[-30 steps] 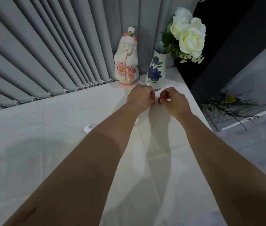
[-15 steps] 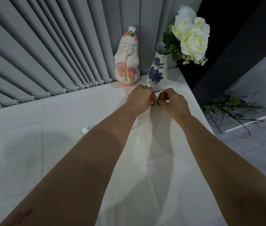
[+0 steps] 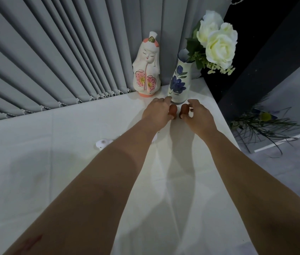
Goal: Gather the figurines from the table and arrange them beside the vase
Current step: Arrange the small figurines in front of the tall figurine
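Grey vertical blinds [image 3: 53, 57] are hanging behind the white table [image 3: 35, 162] where I am reaching both arms forward. I am loosening my left hand [image 3: 156, 112] around one small brown rounded figurine [image 3: 173, 109] and my right hand [image 3: 198, 115] around another small brown figurine [image 3: 184, 110], fingers spread, both standing just before the white ceramic vase with blue flowers [image 3: 179, 80]. Beside it a tall white doll figurine with pink blossoms [image 3: 147, 69] is standing, and a small white figurine [image 3: 103, 143] is lying near my left forearm.

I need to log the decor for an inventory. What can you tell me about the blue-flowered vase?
The vase is a tall, narrow, glossy white piece, ceramic by its look, painted with a dark blue flower and green leaves. It stands near the table's far right corner, appearing to lean in this wide-angle view, holding white roses with greenery. A doll figurine stands apart at its left. The left hand has a fingertip at its base; contact is unclear.
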Motion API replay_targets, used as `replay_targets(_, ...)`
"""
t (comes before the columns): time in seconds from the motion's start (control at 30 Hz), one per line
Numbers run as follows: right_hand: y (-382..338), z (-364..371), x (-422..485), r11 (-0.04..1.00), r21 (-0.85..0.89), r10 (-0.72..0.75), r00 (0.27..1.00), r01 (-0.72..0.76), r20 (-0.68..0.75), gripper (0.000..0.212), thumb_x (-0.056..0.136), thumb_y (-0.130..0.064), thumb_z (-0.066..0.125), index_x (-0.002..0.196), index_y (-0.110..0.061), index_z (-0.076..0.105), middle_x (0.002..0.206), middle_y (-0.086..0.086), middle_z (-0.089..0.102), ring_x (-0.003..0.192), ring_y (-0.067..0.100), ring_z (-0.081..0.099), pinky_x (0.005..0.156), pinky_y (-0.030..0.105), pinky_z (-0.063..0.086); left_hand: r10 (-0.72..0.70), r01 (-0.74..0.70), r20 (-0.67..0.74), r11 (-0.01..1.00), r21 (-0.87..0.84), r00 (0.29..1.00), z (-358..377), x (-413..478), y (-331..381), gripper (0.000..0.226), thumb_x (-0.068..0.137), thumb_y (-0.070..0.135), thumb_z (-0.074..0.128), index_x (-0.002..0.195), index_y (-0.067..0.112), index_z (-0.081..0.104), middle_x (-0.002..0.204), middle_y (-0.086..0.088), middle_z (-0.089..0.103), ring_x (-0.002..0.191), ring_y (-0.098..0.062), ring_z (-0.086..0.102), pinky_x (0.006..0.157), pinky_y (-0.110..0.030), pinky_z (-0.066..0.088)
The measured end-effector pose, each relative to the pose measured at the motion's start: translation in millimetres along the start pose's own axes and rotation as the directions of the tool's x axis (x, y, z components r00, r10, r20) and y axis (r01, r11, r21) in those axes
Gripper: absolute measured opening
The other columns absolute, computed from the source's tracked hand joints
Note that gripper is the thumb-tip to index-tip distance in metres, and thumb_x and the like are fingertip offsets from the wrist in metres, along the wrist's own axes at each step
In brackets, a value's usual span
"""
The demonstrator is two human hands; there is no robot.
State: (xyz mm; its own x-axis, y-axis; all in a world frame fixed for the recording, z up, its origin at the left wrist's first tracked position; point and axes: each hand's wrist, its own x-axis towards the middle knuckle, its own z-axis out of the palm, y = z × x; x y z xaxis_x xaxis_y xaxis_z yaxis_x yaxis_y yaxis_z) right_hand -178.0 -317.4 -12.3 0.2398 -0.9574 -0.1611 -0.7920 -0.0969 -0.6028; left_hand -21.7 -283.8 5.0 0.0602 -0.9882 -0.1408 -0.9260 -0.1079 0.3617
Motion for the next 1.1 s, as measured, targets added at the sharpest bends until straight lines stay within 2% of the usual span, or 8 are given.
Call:
replay_targets(0.17,-15,-2,-14,0.999,0.017,-0.047,0.986,0.05,-0.158,0.05,0.094,-0.027,0.052,0.141,-0.013,0.041,0.141,0.008,0.049,0.131,0.024,0.045,0.103,0.037,0.039,-0.047,0.045,-0.03,0.996,-0.072,0.998,-14,-20,-4,0.06,0.093,0.036,0.058,0.145,0.012,0.037,0.14,-0.015,0.052,0.132,-0.031,0.043,0.103,-0.039,0.041)
replay_targets(0.33,-37,5,-36,0.984,0.024,-0.166,0.955,0.178,-0.245,0.048,0.088,-0.02,0.06,0.134,-0.012,0.048,0.129,0.008,0.055,0.12,0.023,0.05,0.095,0.036,0.045,-0.112,0.087,-0.151,0.983,-0.163,0.982,-19,-53,-27,0.045,0.1,0.035,0.046,0.137,0.011,0.049,0.134,-0.013,0.059,0.128,-0.03,0.048,0.105,-0.039,0.042)
replay_targets(0.47,-52,20,-58,0.955,0.013,-0.292,0.945,0.297,-0.146,0.05,0.085,-0.017,0.064,0.132,-0.013,0.049,0.123,0.009,0.056,0.115,0.023,0.052,0.092,0.04,0.05,-0.194,0.138,-0.235,0.962,-0.235,0.952,-21,-88,-56,0.038,0.101,0.029,0.043,0.132,0.01,0.055,0.126,-0.013,0.064,0.123,-0.031,0.051,0.1,-0.042,0.045)
replay_targets(0.6,-72,33,-75,0.95,0.05,-0.312,0.942,0.308,0.124,0.066,0.08,-0.014,0.065,0.141,-0.018,0.041,0.142,0.005,0.044,0.133,0.02,0.039,0.107,0.037,0.04,-0.278,0.218,-0.228,0.942,-0.254,0.933,-24,-125,-88,0.036,0.101,0.028,0.042,0.132,0.015,0.055,0.129,-0.008,0.062,0.126,-0.028,0.047,0.101,-0.037,0.042)
replay_targets(0.7,-83,48,-82,0.933,-0.065,-0.324,0.903,0.354,0.281,0.079,0.073,-0.028,0.074,0.144,-0.02,0.038,0.145,0.003,0.045,0.134,0.024,0.04,0.109,0.036,0.034,-0.286,0.232,-0.222,0.943,-0.241,0.932,-26,-151,-109,0.037,0.101,0.03,0.042,0.134,0.016,0.053,0.131,-0.006,0.061,0.128,-0.025,0.047,0.103,-0.035,0.039)
replay_targets(0.77,-85,60,-84,0.904,-0.171,-0.335,0.897,0.392,0.288,0.082,0.07,-0.035,0.076,0.142,-0.018,0.04,0.142,0.003,0.05,0.13,0.025,0.045,0.107,0.036,0.035,-0.277,0.229,-0.191,0.943,-0.24,0.942,-26,-167,-121,0.04,0.1,0.033,0.044,0.136,0.017,0.051,0.134,-0.005,0.06,0.13,-0.025,0.046,0.104,-0.034,0.038)
replay_targets(0.9,-84,74,-86,0.839,-0.327,-0.394,0.9,0.436,0.189,0.073,0.066,-0.031,0.074,0.134,-0.018,0.05,0.127,0.006,0.06,0.117,0.029,0.055,0.1,0.039,0.041,-0.243,0.218,-0.075,0.945,-0.245,0.967,-22,-189,-139,0.052,0.094,0.041,0.055,0.14,0.018,0.046,0.137,-0.004,0.056,0.13,-0.025,0.046,0.105,-0.035,0.037)
replay_targets(1.1,-83,78,-93,0.772,-0.492,-0.401,0.909,0.404,0.116,0.059,0.072,-0.024,0.073,0.127,-0.017,0.054,0.12,0.012,0.057,0.11,0.033,0.053,0.09,0.042,0.045,-0.24,0.231,-0.026,0.955,-0.187,0.97,-19,-192,-145,0.053,0.092,0.029,0.06,0.141,0.017,0.042,0.134,-0.009,0.053,0.124,-0.029,0.05,0.097,-0.037,0.042)
